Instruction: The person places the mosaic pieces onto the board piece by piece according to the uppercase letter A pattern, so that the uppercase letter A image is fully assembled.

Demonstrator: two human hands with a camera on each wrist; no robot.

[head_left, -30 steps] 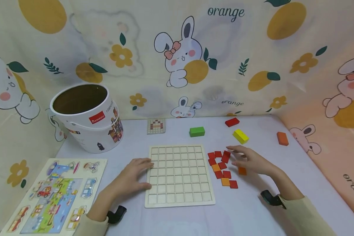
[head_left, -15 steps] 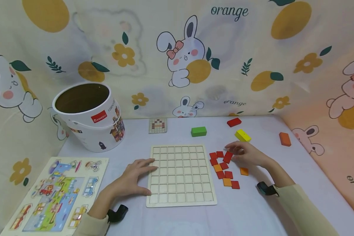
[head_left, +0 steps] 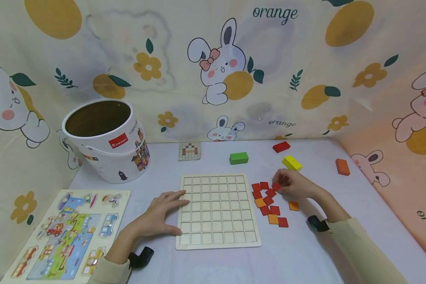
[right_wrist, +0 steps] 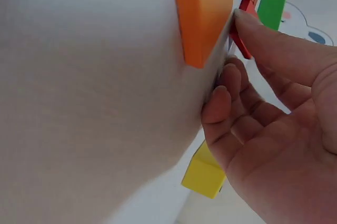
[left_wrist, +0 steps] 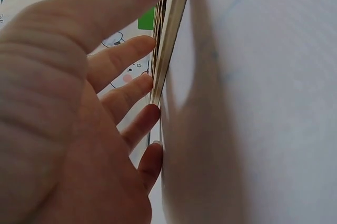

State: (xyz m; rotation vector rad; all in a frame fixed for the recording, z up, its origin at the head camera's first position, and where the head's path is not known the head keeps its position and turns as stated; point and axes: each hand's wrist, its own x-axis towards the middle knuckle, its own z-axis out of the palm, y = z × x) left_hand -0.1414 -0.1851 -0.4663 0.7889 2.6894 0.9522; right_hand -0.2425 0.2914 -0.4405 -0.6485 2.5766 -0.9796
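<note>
One red tile [head_left: 276, 186] of nine shifted, pinched by right hand [head_left: 295, 184]; left hand [head_left: 157, 215] spread.

My head view looks from above the near side, facing far and down over the flat white table [head_left: 216, 268]. My left-wrist view sits close to the palm of the bare left hand [left_wrist: 79, 108], facing far; my right-wrist view, close to the bare right hand [right_wrist: 279, 113], faces far-left. All three share the green rectangular block [head_left: 239, 158].

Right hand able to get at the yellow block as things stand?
Probably yes: the right hand is close to the yellow block with nothing visible blocking it, though it appears to be pinching a red tile.
</note>
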